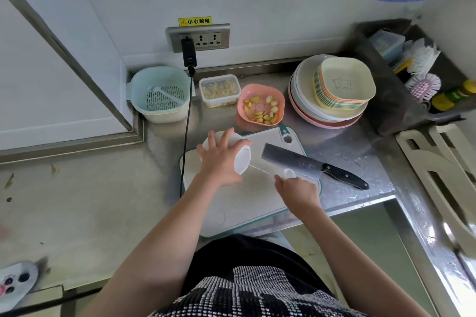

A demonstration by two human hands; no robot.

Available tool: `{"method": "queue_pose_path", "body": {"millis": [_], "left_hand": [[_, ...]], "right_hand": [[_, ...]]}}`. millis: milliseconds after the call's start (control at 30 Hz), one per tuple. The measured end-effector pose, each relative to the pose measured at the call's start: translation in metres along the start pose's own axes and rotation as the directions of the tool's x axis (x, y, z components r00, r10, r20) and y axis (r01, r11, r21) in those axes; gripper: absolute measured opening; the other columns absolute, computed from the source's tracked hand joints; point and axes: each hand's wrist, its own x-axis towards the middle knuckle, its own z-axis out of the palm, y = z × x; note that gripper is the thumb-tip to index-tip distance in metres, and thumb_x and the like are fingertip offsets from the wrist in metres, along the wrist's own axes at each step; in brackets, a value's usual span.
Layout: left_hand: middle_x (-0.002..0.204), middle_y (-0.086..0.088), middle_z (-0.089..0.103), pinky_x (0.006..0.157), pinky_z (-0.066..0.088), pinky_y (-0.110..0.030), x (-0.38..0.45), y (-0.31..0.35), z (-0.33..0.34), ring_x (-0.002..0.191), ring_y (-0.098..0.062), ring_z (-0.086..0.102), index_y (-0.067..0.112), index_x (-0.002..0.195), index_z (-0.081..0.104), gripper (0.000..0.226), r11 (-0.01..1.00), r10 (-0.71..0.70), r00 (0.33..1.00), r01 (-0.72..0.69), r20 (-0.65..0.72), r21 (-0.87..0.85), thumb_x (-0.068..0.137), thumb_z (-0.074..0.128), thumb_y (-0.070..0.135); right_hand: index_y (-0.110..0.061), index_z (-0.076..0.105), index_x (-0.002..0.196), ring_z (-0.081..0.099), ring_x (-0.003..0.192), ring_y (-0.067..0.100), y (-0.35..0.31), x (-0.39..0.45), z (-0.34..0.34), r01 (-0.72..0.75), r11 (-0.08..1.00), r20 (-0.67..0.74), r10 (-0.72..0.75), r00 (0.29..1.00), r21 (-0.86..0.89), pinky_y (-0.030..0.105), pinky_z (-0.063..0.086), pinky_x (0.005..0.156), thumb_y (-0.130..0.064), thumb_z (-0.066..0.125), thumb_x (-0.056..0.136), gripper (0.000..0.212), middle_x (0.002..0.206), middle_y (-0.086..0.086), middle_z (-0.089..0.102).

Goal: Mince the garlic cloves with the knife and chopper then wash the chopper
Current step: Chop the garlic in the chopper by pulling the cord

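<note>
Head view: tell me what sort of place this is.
Most likely a small kitchen prep counter: a cleaver lies on a cutting board, stacked plates and bowls stand on the steel counter, and scrubbing brushes sit in a corner bin.

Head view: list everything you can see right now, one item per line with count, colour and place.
chopper: one, white, held tilted over the cutting board, pull cord drawn out
cutting board: one, white with green edge, counter front
knife: one, steel blade, black handle, lying on the board's right side
pink bowl: one, holding yellowish cut pieces, behind the board
clear box: one, pale contents, left of the pink bowl
strainer basket: one, light green, back left corner
plates and bowls: one stack, pastel, back right
brushes: two, white and pink, in the grey bin at right
wall socket: one, grey, black charger plugged in
left hand: grips the chopper
right hand: holds the cord's white handle
</note>
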Motion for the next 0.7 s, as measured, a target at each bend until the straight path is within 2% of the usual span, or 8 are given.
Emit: {"method": "queue_pose_path", "body": {"millis": [133, 233, 300, 400, 467, 533, 600, 700], "left_hand": [[0.152, 0.007, 0.002, 0.099, 0.028, -0.058, -0.001, 0.002, -0.001, 0.138, -0.043, 0.003, 0.054, 0.132, 0.023, 0.092, 1.000, -0.006, 1.000, 0.006, 0.009, 0.012, 0.059, 0.076, 0.040], [0.151, 0.008, 0.000, 0.099, 0.029, -0.058, 0.000, 0.001, -0.002, 0.137, -0.043, 0.003, 0.054, 0.132, 0.022, 0.092, 1.000, -0.015, 0.999, 0.015, 0.031, 0.016, 0.059, 0.077, 0.042], [0.151, 0.007, 0.001, 0.099, 0.028, -0.057, -0.002, 0.002, -0.002, 0.136, -0.042, 0.004, 0.054, 0.132, 0.023, 0.091, 1.000, -0.014, 0.999, 0.013, 0.030, 0.010, 0.059, 0.076, 0.042], [0.151, 0.007, 0.005, 0.100, 0.029, -0.058, -0.002, 0.004, -0.003, 0.135, -0.041, 0.009, 0.054, 0.132, 0.024, 0.091, 0.999, -0.023, 1.000, 0.023, 0.013, -0.032, 0.058, 0.075, 0.043], [0.151, 0.006, 0.014, 0.102, 0.031, -0.056, 0.001, 0.002, -0.006, 0.137, -0.037, 0.017, 0.053, 0.134, 0.026, 0.093, 0.988, -0.047, 0.999, 0.050, 0.026, -0.144, 0.055, 0.075, 0.048], [0.148, 0.002, 0.033, 0.107, 0.032, -0.048, 0.001, 0.002, -0.016, 0.136, -0.027, 0.030, 0.045, 0.140, 0.033, 0.097, 0.882, -0.063, 0.997, 0.078, 0.048, -0.466, 0.054, 0.078, 0.047], [0.135, 0.004, 0.052, 0.098, 0.040, -0.033, -0.004, 0.004, -0.036, 0.122, -0.015, 0.049, 0.035, 0.138, 0.044, 0.082, 0.615, -0.070, 0.989, 0.145, 0.129, -0.775, 0.064, 0.079, 0.037], [0.098, 0.004, 0.067, 0.077, 0.051, -0.031, -0.010, 0.002, -0.063, 0.087, -0.012, 0.063, 0.031, 0.116, 0.058, 0.040, 0.375, 0.064, 0.915, 0.348, 0.398, -0.859, 0.078, 0.070, 0.036]], "right_hand": [[-0.012, 0.053, 0.091, 0.065, 0.082, 0.025, 0.061, -0.011, 0.021, -0.291, 0.957, 0.076, 0.289, 0.954, 0.010, 0.030, 0.040, 0.067, -0.045, 0.013, 0.100, 0.053, 0.084, 0.007, 0.066], [-0.010, 0.054, 0.102, 0.064, 0.085, 0.027, 0.069, -0.010, 0.017, -0.340, 0.939, 0.045, 0.338, 0.940, 0.052, 0.030, 0.040, 0.066, -0.046, 0.014, 0.100, 0.054, 0.092, 0.010, 0.066], [-0.012, 0.053, 0.097, 0.063, 0.083, 0.028, 0.052, -0.005, 0.003, -0.261, 0.959, -0.013, 0.264, 0.964, 0.108, 0.031, 0.043, 0.067, -0.048, 0.015, 0.101, 0.052, 0.092, 0.010, 0.066], [-0.018, 0.044, 0.077, 0.062, 0.083, 0.032, 0.011, 0.005, -0.022, 0.035, 0.978, -0.100, -0.014, 0.995, 0.207, 0.034, 0.041, 0.065, -0.049, 0.023, 0.100, 0.044, 0.086, 0.010, 0.064], [-0.017, 0.047, 0.074, 0.058, 0.083, 0.034, -0.013, 0.011, -0.035, 0.257, 0.928, -0.290, -0.177, 0.941, 0.269, 0.034, 0.040, 0.061, -0.053, 0.032, 0.096, 0.044, 0.084, 0.009, 0.059], [-0.016, 0.051, 0.069, 0.052, 0.085, 0.026, -0.028, 0.015, -0.047, 0.426, 0.842, -0.473, -0.243, 0.847, 0.331, 0.035, 0.043, 0.063, -0.050, 0.046, 0.091, 0.042, 0.078, 0.003, 0.061], [-0.014, 0.059, 0.068, 0.050, 0.090, 0.018, -0.036, 0.019, -0.057, 0.532, 0.732, -0.572, -0.237, 0.785, 0.427, 0.033, 0.045, 0.069, -0.041, 0.061, 0.087, 0.033, 0.082, -0.005, 0.066], [-0.013, 0.064, 0.085, 0.051, 0.088, 0.003, -0.043, 0.023, -0.072, 0.583, 0.563, -0.609, -0.168, 0.775, 0.586, 0.027, 0.047, 0.074, -0.031, 0.066, 0.085, 0.018, 0.090, -0.018, 0.059]]}}
